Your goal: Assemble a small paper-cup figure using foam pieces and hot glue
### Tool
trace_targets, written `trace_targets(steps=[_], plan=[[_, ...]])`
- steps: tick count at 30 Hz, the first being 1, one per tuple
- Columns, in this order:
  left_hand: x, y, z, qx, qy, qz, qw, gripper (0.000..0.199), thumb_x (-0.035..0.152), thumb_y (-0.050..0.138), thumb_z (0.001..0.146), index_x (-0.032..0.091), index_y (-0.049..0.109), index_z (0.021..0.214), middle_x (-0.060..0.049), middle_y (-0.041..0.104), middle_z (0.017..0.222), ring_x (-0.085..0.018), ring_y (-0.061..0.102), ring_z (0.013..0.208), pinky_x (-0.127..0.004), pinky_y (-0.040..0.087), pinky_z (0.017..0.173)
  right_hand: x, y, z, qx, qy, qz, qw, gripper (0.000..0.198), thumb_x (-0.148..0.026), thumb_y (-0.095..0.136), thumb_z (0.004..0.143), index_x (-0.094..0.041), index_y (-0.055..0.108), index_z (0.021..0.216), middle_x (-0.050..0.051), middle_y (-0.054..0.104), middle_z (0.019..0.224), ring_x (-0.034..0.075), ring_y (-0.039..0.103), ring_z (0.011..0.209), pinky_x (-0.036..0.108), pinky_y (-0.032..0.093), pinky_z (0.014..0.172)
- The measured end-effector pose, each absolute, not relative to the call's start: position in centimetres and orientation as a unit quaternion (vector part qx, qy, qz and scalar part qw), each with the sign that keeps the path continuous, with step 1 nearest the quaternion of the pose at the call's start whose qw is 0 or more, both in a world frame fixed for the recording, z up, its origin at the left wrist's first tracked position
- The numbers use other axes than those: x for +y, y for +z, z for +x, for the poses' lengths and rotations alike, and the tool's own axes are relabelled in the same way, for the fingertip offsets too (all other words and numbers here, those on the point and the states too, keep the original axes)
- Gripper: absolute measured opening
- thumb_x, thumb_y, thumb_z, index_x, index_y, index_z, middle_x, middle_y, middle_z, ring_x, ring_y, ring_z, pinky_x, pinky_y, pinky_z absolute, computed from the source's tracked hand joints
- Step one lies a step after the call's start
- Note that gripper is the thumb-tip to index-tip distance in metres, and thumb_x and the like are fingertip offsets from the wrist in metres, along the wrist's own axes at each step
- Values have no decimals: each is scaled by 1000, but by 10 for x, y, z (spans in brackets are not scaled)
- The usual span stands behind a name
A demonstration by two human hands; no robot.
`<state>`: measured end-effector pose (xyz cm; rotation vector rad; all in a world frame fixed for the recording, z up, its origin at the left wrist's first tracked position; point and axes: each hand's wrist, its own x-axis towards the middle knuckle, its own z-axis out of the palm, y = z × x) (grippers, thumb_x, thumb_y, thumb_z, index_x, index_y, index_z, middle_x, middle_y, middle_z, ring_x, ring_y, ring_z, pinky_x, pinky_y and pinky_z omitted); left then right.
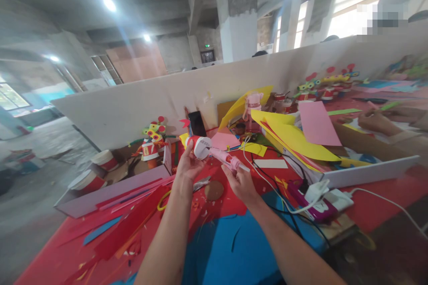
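My left hand (pixel 190 165) is closed around a small red and white paper cup (pixel 202 147), tipped on its side. Red and yellow paper pieces show at the cup's far end. In my right hand (pixel 243 183) is a pink glue gun (pixel 221 156), gripped by its body. Its tip points left and is at the near end of the cup; whether they touch, I cannot tell. A whitish stick juts from the gun's rear. Below my hands lie a round brown disc (pixel 214 190) and yellow-handled scissors (pixel 163 200), partly hidden by my left forearm.
A finished-looking paper figure (pixel 150 144) stands by a box with paper cups (pixel 104 160). A phone (pixel 197 124) leans on the white partition (pixel 140 102). Right are a box of coloured paper (pixel 368 176), a purple power strip (pixel 310 205) with cables, and another person's hand (pixel 377 119).
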<state>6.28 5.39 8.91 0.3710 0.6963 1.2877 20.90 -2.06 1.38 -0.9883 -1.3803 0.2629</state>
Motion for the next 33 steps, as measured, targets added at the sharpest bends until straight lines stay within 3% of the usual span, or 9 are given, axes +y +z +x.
trace_targets(steps=[5,10,18,33], plan=[[55,88,62,310,586,172,728,16,26,54,89,13,64,89,-5,71,71,-18,67,65,-33,54,68,-22,16,208,-611,136,-418,658,20,-36,52,89,-19,59,82,3,64,70,15,59,59,24,50,58],[55,88,62,305,586,170,731,16,26,54,89,13,64,89,-5,71,73,-18,67,66,-34,54,69,-22,16,207,-614,139,-398,667,17,-35,54,88,-19,61,85,5,66,78,17,63,70,26,53,68],[53,90,63,314,591,168,724,16,26,54,89,13,63,86,-5,71,70,-18,67,65,-35,53,68,-19,12,208,-628,120,-402,655,16,-33,53,89,-19,59,83,4,63,74,16,61,64,25,52,62],[54,87,63,307,593,173,724,13,25,56,87,15,63,87,-5,71,70,-18,68,64,-33,54,67,-17,10,210,-634,102,-416,644,20,-35,52,90,-18,61,88,8,67,81,19,64,73,28,53,71]])
